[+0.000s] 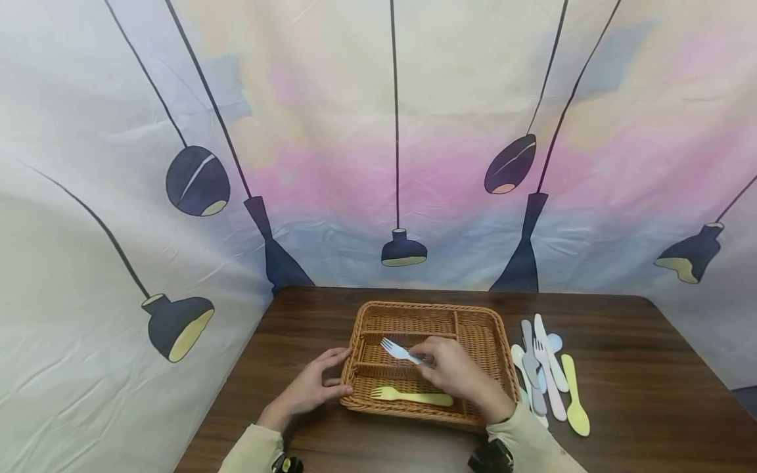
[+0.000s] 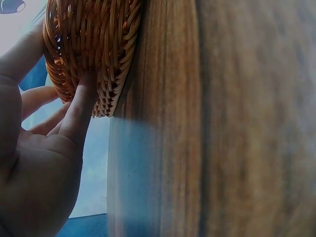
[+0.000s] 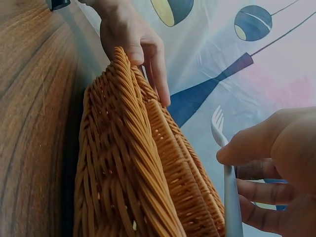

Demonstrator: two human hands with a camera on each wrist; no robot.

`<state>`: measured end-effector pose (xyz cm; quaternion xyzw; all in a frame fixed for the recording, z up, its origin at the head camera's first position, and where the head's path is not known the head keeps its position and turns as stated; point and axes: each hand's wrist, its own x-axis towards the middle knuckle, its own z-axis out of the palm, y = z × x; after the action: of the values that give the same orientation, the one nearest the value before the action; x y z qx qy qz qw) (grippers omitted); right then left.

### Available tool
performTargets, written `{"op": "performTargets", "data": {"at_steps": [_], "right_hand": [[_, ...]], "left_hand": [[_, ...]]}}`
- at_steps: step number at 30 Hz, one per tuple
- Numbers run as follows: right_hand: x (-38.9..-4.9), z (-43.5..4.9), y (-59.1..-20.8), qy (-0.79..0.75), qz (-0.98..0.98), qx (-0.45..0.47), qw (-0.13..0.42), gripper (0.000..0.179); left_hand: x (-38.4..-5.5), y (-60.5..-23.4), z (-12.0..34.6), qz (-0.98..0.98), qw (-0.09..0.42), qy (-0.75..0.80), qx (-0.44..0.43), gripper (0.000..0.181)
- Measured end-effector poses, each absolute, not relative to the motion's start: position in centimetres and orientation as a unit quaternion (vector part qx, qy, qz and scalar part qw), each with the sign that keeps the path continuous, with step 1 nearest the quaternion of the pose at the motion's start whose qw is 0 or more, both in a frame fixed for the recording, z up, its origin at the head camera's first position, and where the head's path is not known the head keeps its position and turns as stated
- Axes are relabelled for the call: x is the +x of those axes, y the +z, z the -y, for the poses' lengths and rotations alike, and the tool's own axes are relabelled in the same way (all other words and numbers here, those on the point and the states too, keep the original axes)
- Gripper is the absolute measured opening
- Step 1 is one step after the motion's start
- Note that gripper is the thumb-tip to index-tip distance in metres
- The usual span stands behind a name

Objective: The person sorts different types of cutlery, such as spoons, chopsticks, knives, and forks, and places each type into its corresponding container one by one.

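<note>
A light blue fork [image 1: 397,351] is pinched between the thumb and fingers of my right hand [image 1: 452,369], above the middle compartment of a brown wicker basket [image 1: 434,414]. In the right wrist view the fork [image 3: 229,192] stands tines up, over the basket rim. My left hand [image 1: 310,391] touches the basket's left end, thumb at the near corner and fingers farther back along the side. The left wrist view shows its fingers against the woven wall [image 2: 94,44]. A yellow fork [image 1: 412,396] lies in the front compartment, tines to the left.
Right of the basket, a loose pile of cutlery lies on the dark wooden table [image 1: 639,368]. It includes a yellow spoon [image 1: 575,401], a pink fork [image 1: 551,381], a white knife [image 1: 550,351] and several other pieces. A cloth printed with lamps [image 1: 404,253] hangs behind the table.
</note>
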<state>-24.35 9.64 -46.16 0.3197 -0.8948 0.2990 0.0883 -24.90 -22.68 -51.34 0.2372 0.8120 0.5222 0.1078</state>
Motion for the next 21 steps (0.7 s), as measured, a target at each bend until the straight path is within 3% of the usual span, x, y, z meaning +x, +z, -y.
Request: {"op": "performTargets", "data": {"at_steps": [21], "right_hand": [[-24.1,-8.2,-47.0,0.297,0.887,0.340,0.090,0.023]], "left_hand": [[-25.0,-51.7,22.7,-0.807,0.098,0.526,0.248,0.077]]}}
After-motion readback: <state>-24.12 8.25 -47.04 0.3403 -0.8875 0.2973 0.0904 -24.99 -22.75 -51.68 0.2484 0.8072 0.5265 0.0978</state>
